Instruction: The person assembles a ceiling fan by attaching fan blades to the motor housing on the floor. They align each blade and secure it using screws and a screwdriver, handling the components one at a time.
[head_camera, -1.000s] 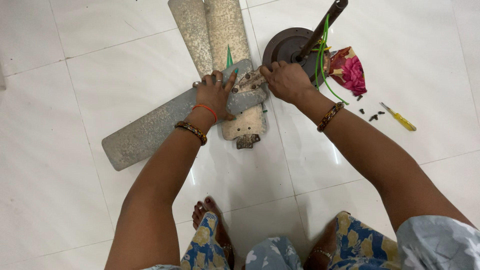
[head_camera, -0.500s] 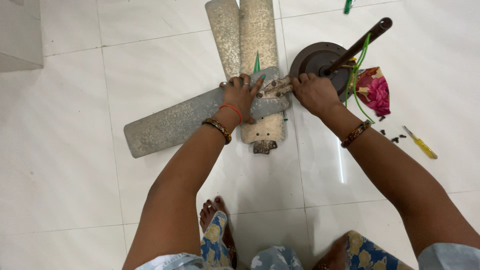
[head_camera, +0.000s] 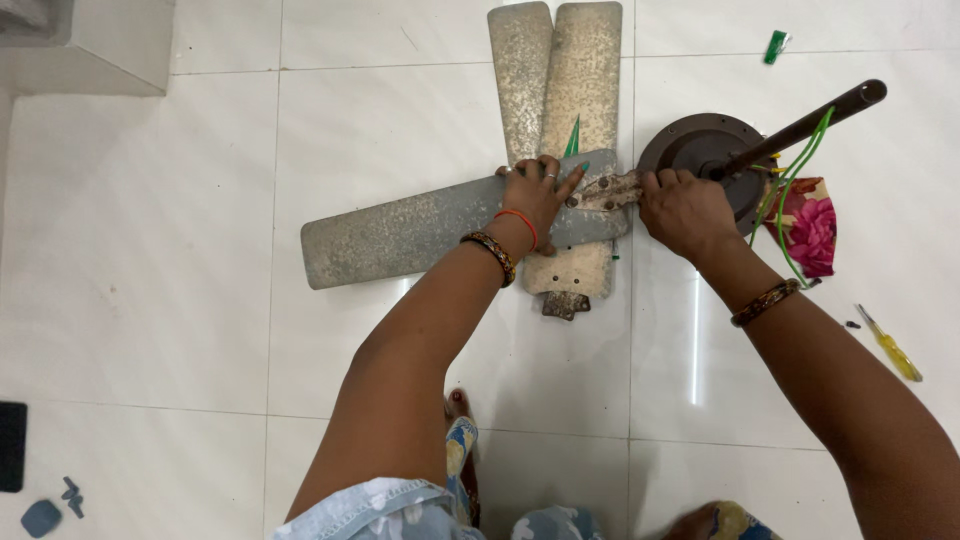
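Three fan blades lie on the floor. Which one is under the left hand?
The grey blade that lies crosswise on top, its tip pointing left. The left hand presses on it. The other two blades lie side by side beneath it, pointing away.

One head camera looks steeply down, fairly near, at the floor (head_camera: 150, 300).

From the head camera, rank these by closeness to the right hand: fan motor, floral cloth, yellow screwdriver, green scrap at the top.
From the right hand:
1. Fan motor, touching it, just above.
2. Floral cloth, to its right.
3. Green scrap and yellow screwdriver: too close to call, one up-right, one down-right.
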